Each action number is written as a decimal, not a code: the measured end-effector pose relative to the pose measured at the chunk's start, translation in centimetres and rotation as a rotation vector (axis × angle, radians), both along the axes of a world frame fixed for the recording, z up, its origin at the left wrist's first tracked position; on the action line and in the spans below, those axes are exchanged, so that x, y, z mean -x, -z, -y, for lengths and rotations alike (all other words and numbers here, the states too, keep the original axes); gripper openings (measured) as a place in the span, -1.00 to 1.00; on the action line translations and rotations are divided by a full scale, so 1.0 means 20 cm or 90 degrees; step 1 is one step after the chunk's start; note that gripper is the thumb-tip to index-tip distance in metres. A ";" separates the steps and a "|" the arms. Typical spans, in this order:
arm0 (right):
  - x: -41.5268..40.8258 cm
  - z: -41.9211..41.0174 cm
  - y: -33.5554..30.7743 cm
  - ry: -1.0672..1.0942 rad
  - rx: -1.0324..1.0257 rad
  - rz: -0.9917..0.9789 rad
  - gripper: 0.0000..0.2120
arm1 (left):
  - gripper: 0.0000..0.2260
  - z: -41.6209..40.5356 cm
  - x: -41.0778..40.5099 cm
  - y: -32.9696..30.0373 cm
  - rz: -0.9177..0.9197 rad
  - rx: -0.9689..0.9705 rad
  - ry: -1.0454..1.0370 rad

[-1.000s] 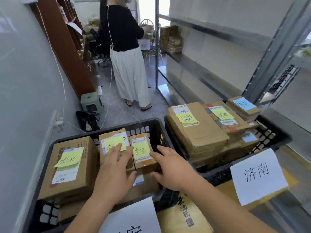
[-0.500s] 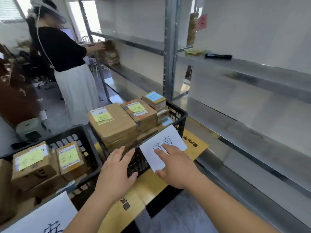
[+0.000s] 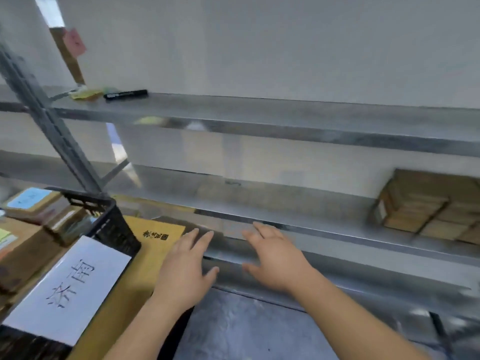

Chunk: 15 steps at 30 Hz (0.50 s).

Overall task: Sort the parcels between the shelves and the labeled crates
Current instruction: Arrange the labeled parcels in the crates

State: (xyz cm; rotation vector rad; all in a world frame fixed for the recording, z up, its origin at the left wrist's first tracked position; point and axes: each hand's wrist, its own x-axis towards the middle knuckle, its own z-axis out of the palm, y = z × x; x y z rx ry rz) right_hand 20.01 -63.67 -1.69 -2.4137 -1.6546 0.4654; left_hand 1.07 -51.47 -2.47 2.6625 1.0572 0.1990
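Both hands hover in front of a metal shelf unit (image 3: 259, 118), fingers straight and holding nothing. My left hand (image 3: 185, 268) is over the edge of a yellow-brown carton (image 3: 153, 237). My right hand (image 3: 275, 258) is in front of the lower shelf's front rail (image 3: 337, 229). At the left a black crate (image 3: 114, 224) carries a white handwritten label (image 3: 70, 289) and holds several brown parcels (image 3: 26, 245), one with a blue note (image 3: 28, 197). A stack of brown parcels (image 3: 426, 206) sits on the lower shelf at the right.
A black marker (image 3: 126, 95) and yellow-green sticky notes (image 3: 87, 93) lie on the upper shelf at the left. A grey upright post (image 3: 49, 120) rises beside the crate. Grey floor (image 3: 246, 326) shows below my hands. A pink note (image 3: 74, 42) hangs at the top left.
The view has swung right, from the two crates to the shelf. Both hands left the crate and its label and now hover in front of the lower shelf. The other person is out of view.
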 end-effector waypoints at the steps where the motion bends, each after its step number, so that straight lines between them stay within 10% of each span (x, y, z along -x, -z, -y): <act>1: -0.07 0.04 0.01 0.024 0.004 0.000 -0.29 | -0.30 0.01 -0.10 0.02 -0.001 0.004 0.026; 15: -1.01 0.50 0.10 0.321 0.075 0.031 -0.28 | -0.29 0.19 -1.48 0.19 -0.063 0.005 0.368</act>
